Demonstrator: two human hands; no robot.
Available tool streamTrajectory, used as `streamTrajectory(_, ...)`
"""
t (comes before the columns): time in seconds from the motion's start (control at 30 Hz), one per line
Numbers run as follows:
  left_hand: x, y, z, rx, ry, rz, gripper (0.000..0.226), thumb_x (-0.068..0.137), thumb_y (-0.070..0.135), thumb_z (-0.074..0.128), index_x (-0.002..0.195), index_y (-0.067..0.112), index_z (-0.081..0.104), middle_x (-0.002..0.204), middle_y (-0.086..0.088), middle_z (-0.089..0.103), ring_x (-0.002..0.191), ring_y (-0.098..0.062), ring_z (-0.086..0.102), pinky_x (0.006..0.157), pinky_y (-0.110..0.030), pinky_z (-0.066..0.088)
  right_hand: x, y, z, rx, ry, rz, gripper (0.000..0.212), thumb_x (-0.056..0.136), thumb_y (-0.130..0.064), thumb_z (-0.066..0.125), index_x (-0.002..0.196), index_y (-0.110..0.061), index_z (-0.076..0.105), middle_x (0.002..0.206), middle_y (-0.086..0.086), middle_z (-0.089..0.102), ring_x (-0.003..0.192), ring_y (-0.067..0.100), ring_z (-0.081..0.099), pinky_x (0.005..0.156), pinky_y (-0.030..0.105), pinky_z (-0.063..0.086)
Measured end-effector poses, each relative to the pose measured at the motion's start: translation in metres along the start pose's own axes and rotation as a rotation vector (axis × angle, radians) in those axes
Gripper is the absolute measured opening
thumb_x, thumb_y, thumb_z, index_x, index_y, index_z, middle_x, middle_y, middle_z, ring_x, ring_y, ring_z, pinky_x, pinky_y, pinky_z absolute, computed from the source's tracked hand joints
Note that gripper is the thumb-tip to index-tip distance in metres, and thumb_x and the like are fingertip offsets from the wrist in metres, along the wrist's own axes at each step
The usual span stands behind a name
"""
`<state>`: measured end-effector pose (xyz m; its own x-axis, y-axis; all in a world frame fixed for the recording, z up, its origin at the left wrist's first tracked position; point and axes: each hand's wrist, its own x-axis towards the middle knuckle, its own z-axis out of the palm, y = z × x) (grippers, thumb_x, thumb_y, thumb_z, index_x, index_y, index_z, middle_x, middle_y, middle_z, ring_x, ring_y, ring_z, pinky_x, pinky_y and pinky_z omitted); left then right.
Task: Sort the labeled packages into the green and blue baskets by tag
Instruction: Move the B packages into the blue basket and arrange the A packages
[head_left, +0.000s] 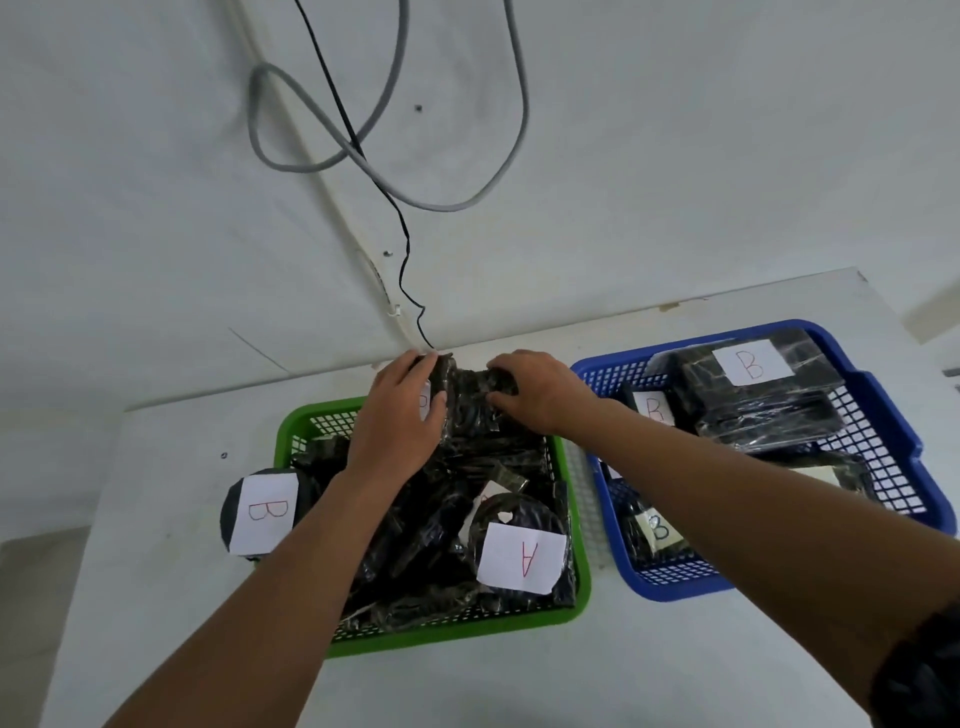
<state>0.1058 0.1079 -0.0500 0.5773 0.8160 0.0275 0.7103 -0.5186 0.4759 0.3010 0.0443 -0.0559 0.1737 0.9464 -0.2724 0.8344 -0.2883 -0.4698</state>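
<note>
green basket (574, 597): heaped with black wrapped packages, round one tagged A (519, 553) at near right | blue basket (883, 415): right of green, holds black packages tagged B (753, 387) | round B package (260, 512): against green basket's left side | held package (470, 400): over green basket's far edge, both hands on it

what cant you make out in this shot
- Head view: the tag on the package both hands grip is mostly covered by the left hand; its letter is unreadable.
- Right hand: its fingers curl into the wrap, tips hidden.
- Green basket: the lower packages' tags are buried under the pile.
- Blue basket: the right forearm crosses it, hiding part of its contents.
</note>
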Motion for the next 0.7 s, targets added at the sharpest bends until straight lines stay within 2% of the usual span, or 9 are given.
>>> streamTrajectory(0.17,-0.004,0.001,-0.001,-0.027,0.007,-0.023,0.053,0.098,0.031,0.055,0.149,0.023,0.043,0.154,0.004,0.039,0.142,-0.015,0.033,0.115,-0.034,0.032,-0.012,0.004,-0.004,0.071,0.091,-0.042,0.039,0.09,-0.034,0.07,0.126,-0.022,0.061,0.12,0.003,0.066,0.109,0.024,0.06,0.093,0.043,0.051)
streamTrajectory(0.27,-0.007,0.011,-0.002,-0.023,0.052,-0.033,0.051,0.097,0.029,0.058,0.146,0.019,0.048,0.151,0.0,0.044,0.14,-0.018,0.037,0.113,-0.035,0.034,-0.027,0.007,-0.013,0.207,0.155,-0.055,0.036,0.087,-0.028,0.075,0.122,-0.02,0.067,0.113,0.002,0.07,0.104,0.021,0.063,0.094,0.04,0.053)
streamTrajectory(0.37,-0.01,0.036,-0.009,-0.067,0.216,-0.071,0.042,0.094,0.039,0.06,0.129,0.015,0.064,0.126,-0.002,0.063,0.116,-0.019,0.058,0.098,-0.037,0.05,-0.046,0.009,-0.03,0.333,0.328,-0.075,0.039,0.086,-0.025,0.077,0.123,-0.019,0.069,0.113,0.001,0.07,0.103,0.018,0.064,0.095,0.036,0.053)
streamTrajectory(0.43,-0.009,0.06,-0.017,-0.216,0.255,-0.218,0.048,0.089,0.058,0.059,0.11,0.017,0.072,0.104,0.002,0.071,0.094,-0.013,0.067,0.085,-0.036,0.057,-0.063,0.009,-0.039,0.335,0.458,-0.181,0.042,0.086,-0.023,0.078,0.126,-0.019,0.067,0.113,0.0,0.068,0.1,0.018,0.065,0.09,0.037,0.056)
streamTrajectory(0.5,-0.004,0.087,-0.026,-0.598,0.075,-0.513,0.062,0.08,0.073,0.06,0.102,0.016,0.072,0.094,-0.001,0.074,0.077,-0.013,0.074,0.073,-0.036,0.061,-0.081,0.007,-0.044,0.282,0.515,-0.317,0.047,0.086,-0.021,0.078,0.131,-0.017,0.064,0.113,0.001,0.068,0.097,0.019,0.067,0.085,0.038,0.059)
streamTrajectory(0.53,-0.001,0.097,-0.029,-0.828,-0.034,-0.663,0.065,0.077,0.073,0.063,0.103,0.014,0.069,0.094,-0.005,0.075,0.073,-0.017,0.075,0.067,-0.036,0.062,-0.088,0.007,-0.045,0.245,0.532,-0.388,0.047,0.085,-0.022,0.078,0.13,-0.016,0.064,0.113,0.001,0.068,0.096,0.019,0.068,0.083,0.038,0.06)
streamTrajectory(0.6,0.001,0.105,-0.029,-1.12,-0.127,-0.796,0.054,0.08,0.057,0.074,0.103,0.009,0.065,0.098,-0.013,0.075,0.072,-0.023,0.076,0.063,-0.033,0.061,-0.098,0.011,-0.044,0.186,0.549,-0.502,0.043,0.085,-0.027,0.076,0.125,-0.013,0.067,0.113,0.003,0.069,0.096,0.018,0.069,0.083,0.038,0.061)
streamTrajectory(0.7,-0.003,0.104,-0.017,-1.246,-0.12,-0.792,0.018,0.088,0.017,0.073,0.099,0.004,0.068,0.107,-0.019,0.073,0.078,-0.021,0.075,0.062,-0.029,0.06,-0.115,0.023,-0.042,0.272,0.493,-0.502,0.052,0.082,-0.041,0.076,0.125,-0.014,0.068,0.122,0.002,0.067,0.109,0.013,0.065,0.094,0.031,0.057)
